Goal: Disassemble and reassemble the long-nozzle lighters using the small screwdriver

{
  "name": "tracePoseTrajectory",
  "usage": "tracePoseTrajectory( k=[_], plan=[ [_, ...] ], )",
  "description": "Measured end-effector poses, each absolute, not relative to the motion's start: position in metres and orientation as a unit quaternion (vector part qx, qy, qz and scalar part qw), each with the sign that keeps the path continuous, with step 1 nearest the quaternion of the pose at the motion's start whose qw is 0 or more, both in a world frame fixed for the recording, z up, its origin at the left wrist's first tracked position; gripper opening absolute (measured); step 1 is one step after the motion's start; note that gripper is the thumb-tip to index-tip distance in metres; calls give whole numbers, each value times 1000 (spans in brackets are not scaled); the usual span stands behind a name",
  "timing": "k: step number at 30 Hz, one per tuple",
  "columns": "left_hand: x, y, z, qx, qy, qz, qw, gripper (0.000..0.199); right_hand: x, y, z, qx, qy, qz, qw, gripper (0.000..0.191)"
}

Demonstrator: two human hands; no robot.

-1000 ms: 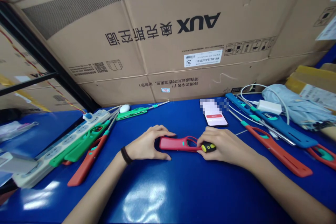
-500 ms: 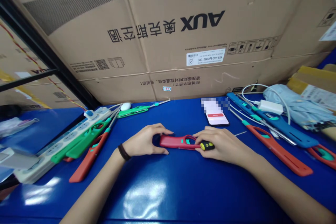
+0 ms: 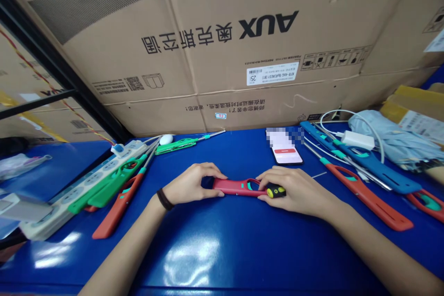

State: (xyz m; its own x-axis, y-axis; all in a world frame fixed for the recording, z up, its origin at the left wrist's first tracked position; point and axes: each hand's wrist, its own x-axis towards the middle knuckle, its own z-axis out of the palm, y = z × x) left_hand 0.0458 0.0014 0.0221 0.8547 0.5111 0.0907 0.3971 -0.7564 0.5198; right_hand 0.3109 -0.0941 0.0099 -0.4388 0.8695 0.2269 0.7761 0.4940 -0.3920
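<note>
Left hand clamped on red lighter handle, right hand on screwdriver; slip risk under pressure.

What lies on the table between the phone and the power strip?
In the head view, between phone and power strip: a green lighter, a small white oval object, otherwise bare blue table.
</note>
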Motion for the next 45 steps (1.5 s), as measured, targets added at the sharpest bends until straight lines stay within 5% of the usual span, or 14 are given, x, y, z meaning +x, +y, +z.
tracePoseTrajectory(
  k=[24, 35, 38, 41, 45],
  plan=[
    [49, 3, 28, 937, 268, 65, 212, 33, 303, -93, 12, -545, -808, 157, 162, 12],
    [75, -23, 2, 978, 162, 84, -102, 38, 300, -94, 12, -541, -827, 112, 106, 10],
    [81, -27, -8, 967, 121, 123, -187, 33, 305, -94, 13, -526, -837, 95, 120, 22],
    [78, -25, -12, 959, 129, 148, -205, 28, 317, -95, 18, -509, -845, 46, 159, 46],
    [72, -20, -10, 961, 137, 151, -188, 26, 340, -95, 26, -572, -804, -6, 162, 41]
  ],
)
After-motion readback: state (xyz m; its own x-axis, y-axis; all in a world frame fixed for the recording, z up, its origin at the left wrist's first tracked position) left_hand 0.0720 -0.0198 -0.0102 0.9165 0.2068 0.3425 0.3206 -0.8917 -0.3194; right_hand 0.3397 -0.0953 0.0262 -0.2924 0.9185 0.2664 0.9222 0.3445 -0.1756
